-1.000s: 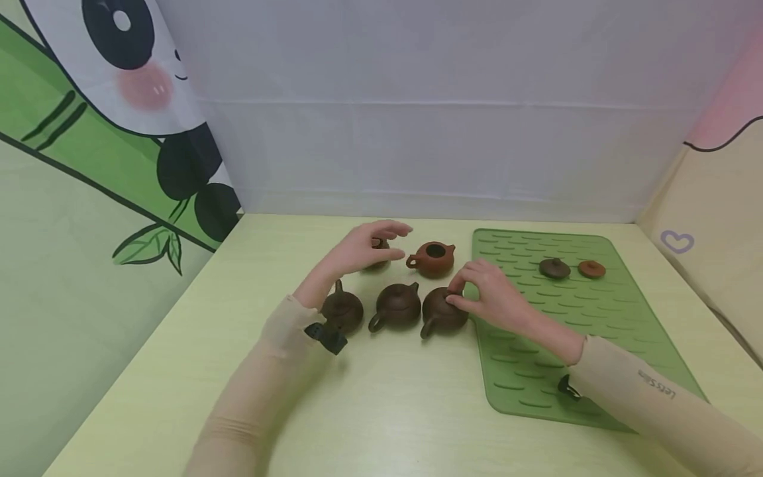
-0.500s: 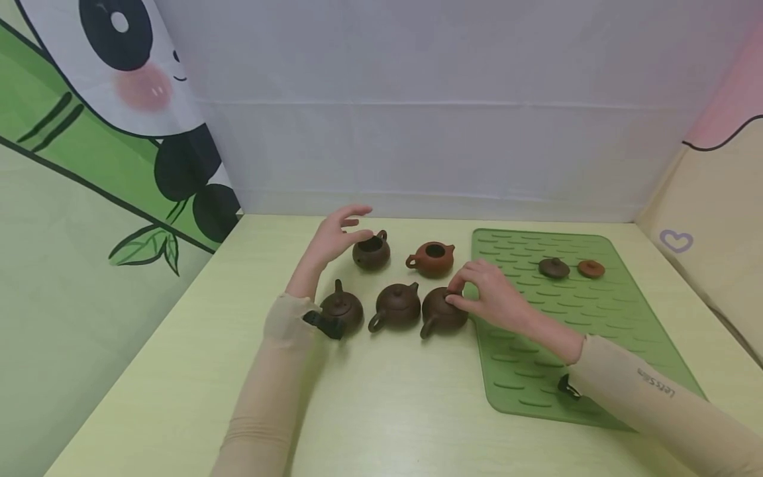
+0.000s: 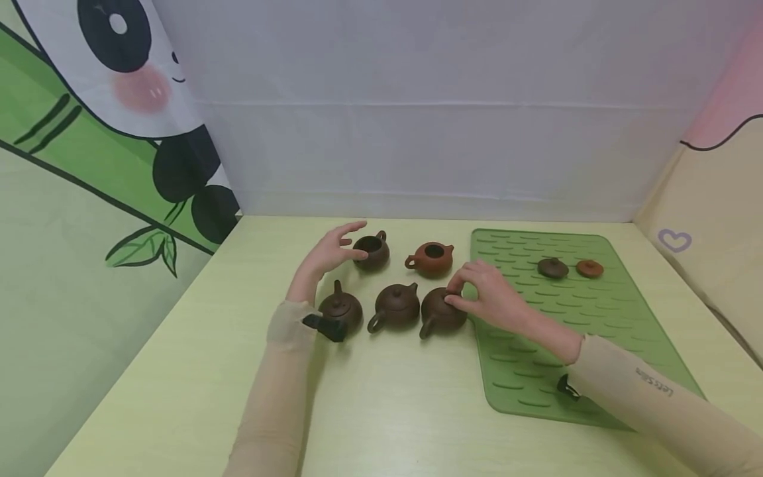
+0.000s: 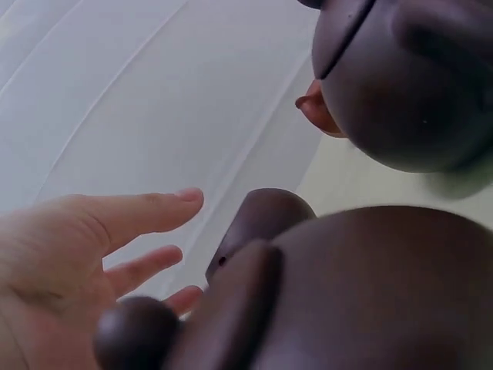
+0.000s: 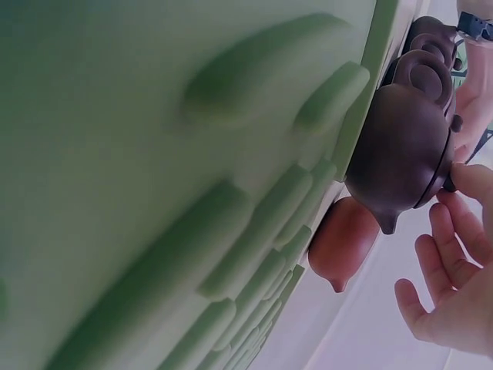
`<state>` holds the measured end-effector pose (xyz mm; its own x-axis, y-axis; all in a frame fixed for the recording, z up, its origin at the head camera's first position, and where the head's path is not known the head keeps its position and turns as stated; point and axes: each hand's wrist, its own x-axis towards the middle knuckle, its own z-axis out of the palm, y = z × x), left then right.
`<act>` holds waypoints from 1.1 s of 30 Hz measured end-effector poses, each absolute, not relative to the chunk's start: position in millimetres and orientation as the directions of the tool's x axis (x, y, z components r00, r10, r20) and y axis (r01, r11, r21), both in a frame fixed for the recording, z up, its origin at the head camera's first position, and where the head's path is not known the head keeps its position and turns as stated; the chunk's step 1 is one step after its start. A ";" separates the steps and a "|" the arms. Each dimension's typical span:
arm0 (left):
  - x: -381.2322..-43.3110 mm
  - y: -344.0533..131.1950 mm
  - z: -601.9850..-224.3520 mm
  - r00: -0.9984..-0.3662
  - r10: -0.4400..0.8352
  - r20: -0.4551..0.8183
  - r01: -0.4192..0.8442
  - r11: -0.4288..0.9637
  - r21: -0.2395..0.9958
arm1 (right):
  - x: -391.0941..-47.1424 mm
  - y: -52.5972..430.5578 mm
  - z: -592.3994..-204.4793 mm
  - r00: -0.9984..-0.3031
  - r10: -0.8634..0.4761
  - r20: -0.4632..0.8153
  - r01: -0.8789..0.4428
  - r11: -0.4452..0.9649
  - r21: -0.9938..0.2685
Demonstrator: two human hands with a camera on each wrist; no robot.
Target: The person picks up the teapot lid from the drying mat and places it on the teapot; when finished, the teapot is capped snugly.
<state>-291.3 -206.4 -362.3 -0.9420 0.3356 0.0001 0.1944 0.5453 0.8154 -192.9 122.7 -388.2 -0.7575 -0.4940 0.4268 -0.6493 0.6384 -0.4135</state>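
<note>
My right hand (image 3: 491, 298) pinches the lid knob of a dark brown teapot (image 5: 400, 146), the rightmost of three lidded ones in the front row. Its handle points toward me. The left hand (image 3: 328, 255) reaches over the left side of a lidless dark teapot (image 3: 372, 255) in the back row, thumb and fingers apart. Whether the thumb touches its rim I cannot tell. Beside that pot stands a lidless reddish-brown teapot (image 3: 433, 260). Below the left hand is a lidded dark teapot (image 3: 342, 310); another lidded dark teapot (image 3: 398, 307) stands in the front middle.
On the right of the table lies a green ridged mat (image 3: 536, 331). It bears a dark brown lid (image 3: 553, 268) and a reddish lid (image 3: 590, 269). A pale cloth wall (image 3: 447, 159) closes off the back of the table.
My left hand has moved left off the lidless dark teapot, uncovering it, then dropped slightly toward its left side. My right hand keeps its pinch on the lid knob.
</note>
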 end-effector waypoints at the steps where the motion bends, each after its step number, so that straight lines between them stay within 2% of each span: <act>1: -290.7 -206.8 -364.8 -0.944 0.330 -0.006 0.186 0.545 0.817 | -192.7 122.7 -388.3 -0.758 -0.494 0.427 -0.649 0.637 -0.416; 11: -277.2 -205.4 -381.2 -0.978 0.199 -0.066 0.046 0.511 0.858 | -193.2 122.5 -387.8 -0.760 -0.494 0.422 -0.647 0.635 -0.422; 19: -277.2 -202.2 -383.3 -0.989 0.137 -0.060 0.012 0.476 0.880 | -192.7 121.5 -385.8 -0.773 -0.484 0.409 -0.632 0.636 -0.442; 33: -279.3 -206.5 -389.8 -0.987 0.124 -0.107 -0.038 0.458 0.888 | -191.4 120.6 -381.3 -0.786 -0.478 0.391 -0.617 0.631 -0.470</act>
